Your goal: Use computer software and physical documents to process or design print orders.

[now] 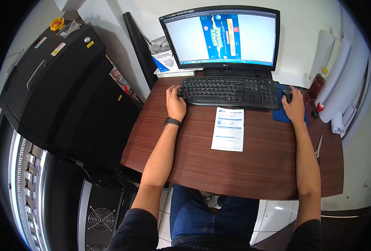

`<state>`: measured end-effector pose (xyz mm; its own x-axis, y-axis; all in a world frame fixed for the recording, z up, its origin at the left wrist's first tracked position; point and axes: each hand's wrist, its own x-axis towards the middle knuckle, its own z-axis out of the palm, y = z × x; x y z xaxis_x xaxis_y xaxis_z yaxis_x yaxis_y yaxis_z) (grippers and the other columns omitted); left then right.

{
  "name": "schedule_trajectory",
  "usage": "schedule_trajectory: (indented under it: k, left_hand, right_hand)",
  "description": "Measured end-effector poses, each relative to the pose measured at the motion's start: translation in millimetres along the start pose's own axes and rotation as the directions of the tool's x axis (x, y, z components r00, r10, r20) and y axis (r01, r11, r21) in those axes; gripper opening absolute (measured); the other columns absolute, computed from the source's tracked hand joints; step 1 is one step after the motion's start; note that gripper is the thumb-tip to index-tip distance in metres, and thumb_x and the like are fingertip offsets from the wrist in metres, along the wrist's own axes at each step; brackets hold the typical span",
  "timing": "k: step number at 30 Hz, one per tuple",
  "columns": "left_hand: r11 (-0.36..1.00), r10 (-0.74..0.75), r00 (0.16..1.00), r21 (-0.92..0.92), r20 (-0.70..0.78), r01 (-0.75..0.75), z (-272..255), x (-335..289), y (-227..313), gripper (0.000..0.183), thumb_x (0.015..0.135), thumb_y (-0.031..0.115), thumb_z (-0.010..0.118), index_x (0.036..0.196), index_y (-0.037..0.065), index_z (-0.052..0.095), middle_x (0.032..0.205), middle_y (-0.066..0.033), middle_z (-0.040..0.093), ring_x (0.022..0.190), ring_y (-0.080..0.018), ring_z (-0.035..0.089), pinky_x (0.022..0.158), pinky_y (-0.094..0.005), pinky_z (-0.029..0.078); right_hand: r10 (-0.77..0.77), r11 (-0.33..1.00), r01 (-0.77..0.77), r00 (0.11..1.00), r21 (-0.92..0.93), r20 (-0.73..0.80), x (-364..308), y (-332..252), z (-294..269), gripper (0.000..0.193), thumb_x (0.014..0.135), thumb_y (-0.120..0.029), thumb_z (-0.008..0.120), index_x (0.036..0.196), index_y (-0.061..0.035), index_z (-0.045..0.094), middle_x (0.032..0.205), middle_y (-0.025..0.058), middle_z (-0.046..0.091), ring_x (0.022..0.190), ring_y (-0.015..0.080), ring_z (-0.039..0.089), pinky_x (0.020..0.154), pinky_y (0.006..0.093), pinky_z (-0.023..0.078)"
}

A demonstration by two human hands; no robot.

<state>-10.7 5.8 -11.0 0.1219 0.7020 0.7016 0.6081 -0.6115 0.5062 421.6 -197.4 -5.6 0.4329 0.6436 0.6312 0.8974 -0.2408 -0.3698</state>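
A black keyboard [229, 90] lies across the desk below a monitor [221, 39], whose screen shows a mostly blue poster design on white. My left hand [176, 103] rests at the keyboard's left end, its fingers loosely stretched along the edge and holding nothing. On a blue mouse pad [280, 113], my right hand [293, 106] is curved over a dark computer mouse [287, 95]. A white printed form [228, 129] lies flat on the desk between my forearms, just below the keyboard.
Scissors [319, 147] lie beside my right forearm on the brown desk [260, 171]. A red-capped stamp [318, 109], a bottle of dark red liquid [317, 85] and white paper rolls [348, 79] line the right side. A large black machine [64, 88] stands left.
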Motion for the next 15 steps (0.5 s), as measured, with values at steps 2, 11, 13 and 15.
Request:
schedule_trajectory:
  k: [2,11,13,15]
  left_hand:
    - [1.0,0.001,1.0,-0.006,-0.009,-0.001,-1.4,1.7,-6.0,0.049,0.079,-0.017,0.052,0.124,-0.001,0.064,0.134,-0.0201,0.055,0.121,-0.0366,0.061,0.105,-0.0394,0.052]
    - [0.998,0.049,0.999,0.039,0.013,-0.049,-1.4,-1.1,4.7,0.044,0.08,-0.007,0.061,0.123,0.001,0.064,0.133,-0.0198,0.057,0.122,-0.0408,0.056,0.104,-0.0452,0.047]
    - [0.998,0.042,0.999,0.044,0.019,-0.043,-2.0,-1.2,3.6,0.045,0.08,-0.007,0.06,0.124,0.001,0.064,0.133,-0.0198,0.057,0.124,-0.0409,0.055,0.105,-0.0456,0.046]
    - [0.997,0.052,0.998,0.049,0.024,-0.053,-3.7,-0.6,-0.3,0.045,0.081,-0.008,0.059,0.126,0.001,0.064,0.133,-0.0195,0.057,0.123,-0.0394,0.057,0.103,-0.0423,0.049]
  right_hand:
    - [0.022,1.0,-0.022,1.0,-0.001,0.013,0.8,-5.5,-1.5,0.056,0.088,-0.025,0.067,0.137,-0.0005,0.057,0.122,0.0211,0.06,0.116,0.0399,0.058,0.098,0.0481,0.049]
    - [0.022,1.0,-0.022,1.0,0.0,0.003,0.0,-4.7,-2.3,0.055,0.088,-0.025,0.067,0.137,-0.001,0.057,0.121,0.0208,0.06,0.116,0.0403,0.058,0.098,0.0484,0.049]
    - [0.026,1.0,-0.026,1.0,0.003,0.005,-0.1,-6.4,-2.5,0.055,0.088,-0.025,0.067,0.137,-0.0011,0.057,0.121,0.0209,0.06,0.116,0.0402,0.058,0.098,0.0484,0.049]
    - [0.03,1.0,-0.03,1.0,0.007,0.007,0.3,-7.2,-2.4,0.056,0.088,-0.025,0.067,0.137,-0.0011,0.057,0.121,0.0209,0.06,0.116,0.0402,0.058,0.098,0.0484,0.049]
